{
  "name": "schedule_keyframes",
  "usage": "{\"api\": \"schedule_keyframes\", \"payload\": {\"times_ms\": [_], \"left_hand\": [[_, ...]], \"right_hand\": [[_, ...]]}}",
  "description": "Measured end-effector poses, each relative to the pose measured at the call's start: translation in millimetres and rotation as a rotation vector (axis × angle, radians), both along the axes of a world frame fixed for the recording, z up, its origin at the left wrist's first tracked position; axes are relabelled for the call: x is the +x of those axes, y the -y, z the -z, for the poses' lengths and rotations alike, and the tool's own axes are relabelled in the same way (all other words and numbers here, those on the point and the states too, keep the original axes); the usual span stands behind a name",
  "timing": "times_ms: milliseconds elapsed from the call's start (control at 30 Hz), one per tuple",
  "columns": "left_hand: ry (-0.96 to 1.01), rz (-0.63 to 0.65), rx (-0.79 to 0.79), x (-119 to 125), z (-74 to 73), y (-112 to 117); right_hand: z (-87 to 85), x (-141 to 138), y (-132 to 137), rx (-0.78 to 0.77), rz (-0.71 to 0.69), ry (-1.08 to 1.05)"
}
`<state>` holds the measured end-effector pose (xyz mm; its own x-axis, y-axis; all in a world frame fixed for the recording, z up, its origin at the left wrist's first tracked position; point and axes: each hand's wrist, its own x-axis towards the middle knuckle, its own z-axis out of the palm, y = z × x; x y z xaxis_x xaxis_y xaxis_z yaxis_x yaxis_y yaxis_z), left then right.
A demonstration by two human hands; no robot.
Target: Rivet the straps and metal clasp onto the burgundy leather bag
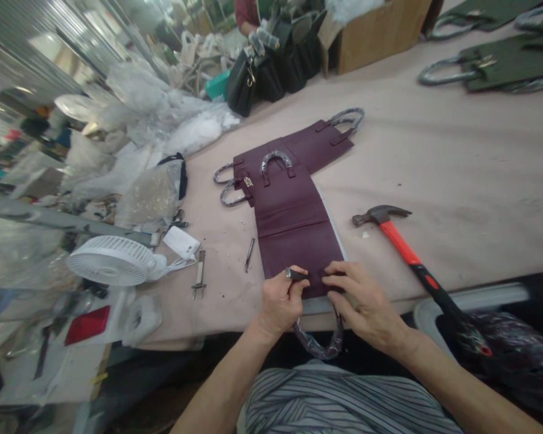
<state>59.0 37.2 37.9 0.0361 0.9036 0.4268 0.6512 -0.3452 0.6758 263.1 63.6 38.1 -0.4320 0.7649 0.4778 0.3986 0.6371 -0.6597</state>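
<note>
My left hand [280,299] is closed around a short metal punch [295,275], held over the near end of a dark burgundy leather bag panel [295,248]. My right hand [366,301] rests at the panel's near right corner, fingers apart and touching the leather; its fingertips are partly hidden. Between my hands a plastic-wrapped handle [319,345] hangs over the table's front edge. A second wrapped handle [276,158] is on the panel's far part. To the right lies a claw hammer [402,244] with a red and black grip.
More burgundy bag pieces [323,144] lie behind the panel. A thin metal rod [250,254], a caliper-like tool [200,274] and a white fan [111,260] are to the left. Dark bags [271,75], a cardboard box [380,36] and green panels [511,63] stand or lie farther back.
</note>
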Motion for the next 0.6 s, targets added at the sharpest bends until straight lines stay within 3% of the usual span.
{"api": "schedule_keyframes", "payload": {"times_ms": [67,167,333,500,600], "left_hand": [[-0.001,0.018,0.000,-0.5,0.4,-0.6],[-0.004,0.048,0.017,-1.2,0.8,-2.3],[0.018,0.078,0.008,-3.2,2.6,-4.7],[0.064,0.080,0.000,-4.0,6.7,-6.0],[0.083,0.092,0.002,-4.3,9.7,-7.7]], "right_hand": [[-4.7,19.6,-8.1,0.015,0.181,0.027],[-5.8,54.9,-21.6,0.009,0.455,0.260],[1.7,87.9,-33.6,-0.287,0.539,0.745],[-5.3,87.2,-50.4,-0.700,0.594,0.546],[-17.7,83.9,-57.7,-0.897,0.523,0.370]]}}
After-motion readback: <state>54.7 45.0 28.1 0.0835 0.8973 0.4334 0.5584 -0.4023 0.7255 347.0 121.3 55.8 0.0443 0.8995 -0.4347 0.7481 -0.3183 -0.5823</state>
